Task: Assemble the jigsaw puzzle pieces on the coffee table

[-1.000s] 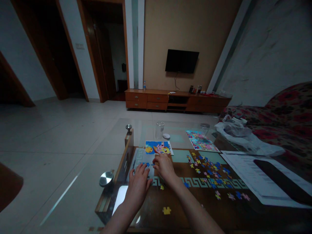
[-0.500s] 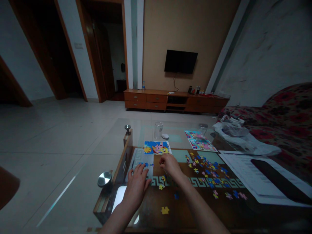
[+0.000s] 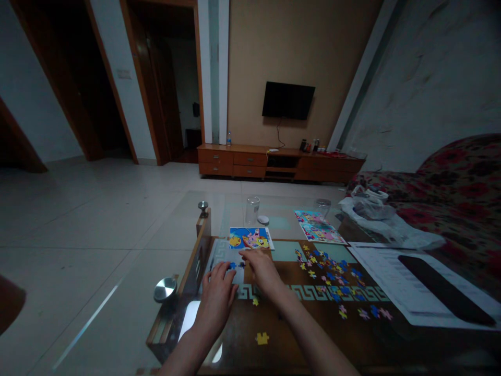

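**Small pieces, slick glass, poor light**

Both hands work at the puzzle board (image 3: pixel 229 261), a pale grey sheet lying at the table's left end. The left hand (image 3: pixel 216 297) lies flat on the board's near edge, fingers spread and pressing down, clamped on nothing. The right hand (image 3: pixel 261 267) sits at about 2 o'clock from it, fingers drawn together over the few joined blue pieces (image 3: pixel 234 265); whether a piece is pinched under the fingertips cannot be told, since the hand hides it.

The likely trouble is slippage. The glass tabletop (image 3: pixel 274 334) is smooth and shiny, so the thin board could skate if the left hand eases off, and a push from the right could break the joined pieces apart. The board also lies close to the table's left edge, so a nudged piece could drop to the tiled floor. The dim room makes blues hard to tell apart, which invites forcing a wrong fit and bending a tab.

The loose pieces (image 3: pixel 332 277) are small, flat, knobbed card in blue, yellow and pink, scattered at 3 o'clock of the hands. One yellow piece (image 3: pixel 262 338) lies alone nearer the person. The glossy cartoon reference picture (image 3: pixel 250 238) lies at 12 o'clock, with a clear drinking glass (image 3: pixel 252 210) beyond.
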Demonstrator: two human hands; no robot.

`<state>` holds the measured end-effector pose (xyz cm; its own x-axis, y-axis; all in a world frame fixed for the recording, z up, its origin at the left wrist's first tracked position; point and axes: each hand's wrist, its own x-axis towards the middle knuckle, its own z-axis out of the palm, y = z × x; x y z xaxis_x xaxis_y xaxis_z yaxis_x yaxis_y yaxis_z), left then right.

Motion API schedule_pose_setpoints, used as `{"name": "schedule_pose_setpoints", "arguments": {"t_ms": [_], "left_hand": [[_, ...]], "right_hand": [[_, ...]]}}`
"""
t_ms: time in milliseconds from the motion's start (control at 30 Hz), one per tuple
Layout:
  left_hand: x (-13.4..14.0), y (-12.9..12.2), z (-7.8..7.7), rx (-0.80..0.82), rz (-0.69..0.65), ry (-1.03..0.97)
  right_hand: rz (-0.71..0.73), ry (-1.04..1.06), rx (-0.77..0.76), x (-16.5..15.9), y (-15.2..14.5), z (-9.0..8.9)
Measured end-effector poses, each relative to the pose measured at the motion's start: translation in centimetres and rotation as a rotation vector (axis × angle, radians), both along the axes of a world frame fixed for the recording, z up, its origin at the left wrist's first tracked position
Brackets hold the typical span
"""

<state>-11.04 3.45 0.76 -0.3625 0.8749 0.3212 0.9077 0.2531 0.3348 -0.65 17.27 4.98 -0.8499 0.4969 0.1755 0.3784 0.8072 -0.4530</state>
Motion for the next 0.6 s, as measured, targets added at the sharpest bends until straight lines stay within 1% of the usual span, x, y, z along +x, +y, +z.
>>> {"name": "schedule_pose_setpoints", "arguments": {"t_ms": [100, 233, 367, 467, 600], "left_hand": [[-0.2, -0.1, 0.1, 0.013, 0.024, -0.005], [-0.3, -0.2, 0.6, 0.008, 0.048, -0.026], [-0.1, -0.3, 1.3, 0.008, 0.064, -0.034], [0.1, -0.4, 1.9, -0.021, 0.094, -0.048], [-0.3, -0.5, 2.2, -0.035, 0.139, -0.052]], "right_hand": [[0.035, -0.04, -0.01, 0.1, -0.6, 0.1], [0.015, -0.056, -0.016, 0.7, -0.7, 0.1], [-0.005, -0.024, -0.054, 1.2, -0.3, -0.4], [-0.038, 0.022, -0.077, 1.5, -0.1, -0.8], [-0.105, 0.029, -0.022, 1.9, 0.3, -0.8]]}}
